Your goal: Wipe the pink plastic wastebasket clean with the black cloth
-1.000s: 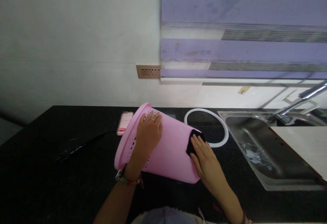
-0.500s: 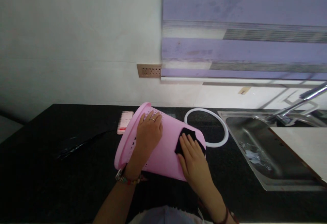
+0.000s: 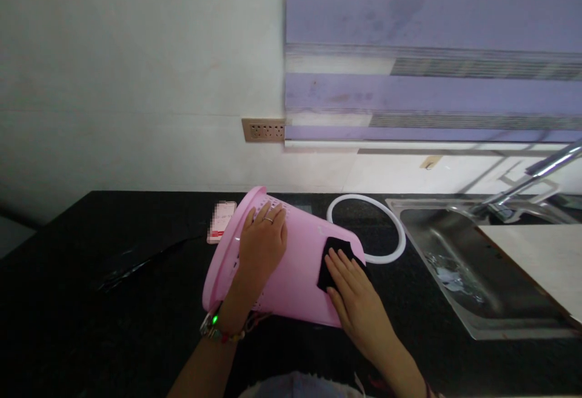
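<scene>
A pink plastic basket (image 3: 297, 258) with a perforated band near its rim lies on its side on the counter, its wide end to the left. My left hand (image 3: 264, 240) rests on the basket's upturned side by the rim, fingers spread and open, steadying it. Close to the basket's narrow base, my right hand (image 3: 352, 289) is closed on a black cloth (image 3: 336, 249), fingers together, and presses it against the pink wall. Part of the cloth is hidden under the palm. Behind the base lies a white plastic ring (image 3: 400, 228), partly covered by the basket.
On the dark counter (image 3: 150, 325), a phone (image 3: 222, 219) lies left of the basket and a black plastic bag (image 3: 131, 271) farther left. At the right are a steel sink (image 3: 473, 289), a faucet (image 3: 531, 180) and a pale board (image 3: 536, 258) across the sink.
My right hand and the black cloth have slid slightly right and toward me along the basket's side. My left hand stays in place on the basket.
</scene>
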`<control>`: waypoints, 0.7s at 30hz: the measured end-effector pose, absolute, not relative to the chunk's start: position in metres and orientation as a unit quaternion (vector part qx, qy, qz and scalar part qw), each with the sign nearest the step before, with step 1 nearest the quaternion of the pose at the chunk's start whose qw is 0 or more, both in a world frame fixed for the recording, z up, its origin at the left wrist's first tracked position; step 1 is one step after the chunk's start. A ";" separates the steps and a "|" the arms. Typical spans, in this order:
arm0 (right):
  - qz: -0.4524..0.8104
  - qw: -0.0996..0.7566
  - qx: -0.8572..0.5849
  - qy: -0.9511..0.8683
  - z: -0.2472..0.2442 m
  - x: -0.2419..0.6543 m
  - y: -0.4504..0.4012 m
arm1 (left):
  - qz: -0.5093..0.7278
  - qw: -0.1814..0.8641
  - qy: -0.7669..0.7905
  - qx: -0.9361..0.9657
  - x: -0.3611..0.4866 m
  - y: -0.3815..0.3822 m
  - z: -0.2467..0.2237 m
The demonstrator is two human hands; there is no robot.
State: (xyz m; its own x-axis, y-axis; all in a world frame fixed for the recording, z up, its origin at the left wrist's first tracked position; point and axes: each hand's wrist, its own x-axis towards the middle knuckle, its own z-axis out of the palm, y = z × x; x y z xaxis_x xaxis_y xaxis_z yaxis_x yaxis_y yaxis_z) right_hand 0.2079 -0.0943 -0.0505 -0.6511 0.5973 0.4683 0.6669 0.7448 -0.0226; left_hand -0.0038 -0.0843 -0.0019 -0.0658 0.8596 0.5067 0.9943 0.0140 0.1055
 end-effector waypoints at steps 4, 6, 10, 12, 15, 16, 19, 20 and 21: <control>-0.095 0.240 -0.387 -0.885 -0.049 0.214 -0.089 | -0.219 0.150 -0.697 -0.666 -0.004 -0.085 -0.003; -0.094 0.238 -0.377 -0.890 -0.048 0.214 -0.090 | -0.212 0.141 -0.701 -0.666 -0.004 -0.084 -0.003; -0.068 0.216 -0.336 -0.914 -0.048 0.215 -0.092 | -0.210 0.135 -0.703 -0.666 -0.004 -0.081 -0.001; -0.069 0.223 -0.360 -0.903 -0.049 0.218 -0.089 | -0.210 0.134 -0.703 -0.666 -0.004 -0.081 0.000; -0.079 0.238 -0.395 -0.884 -0.050 0.216 -0.084 | -0.206 0.131 -0.705 -0.665 -0.004 -0.080 0.000; -0.078 0.237 -0.390 -0.886 -0.050 0.215 -0.084 | -0.205 0.132 -0.707 -0.664 -0.003 -0.080 0.000; -0.061 0.223 -0.352 -0.907 -0.050 0.216 -0.086 | -0.205 0.137 -0.706 -0.663 -0.003 -0.082 0.000; -0.056 0.221 -0.349 -0.909 -0.051 0.218 -0.085 | -0.207 0.138 -0.706 -0.664 -0.003 -0.083 0.000; -0.053 0.224 -0.356 -0.906 -0.052 0.220 -0.084 | -0.208 0.138 -0.705 -0.664 -0.003 -0.083 0.000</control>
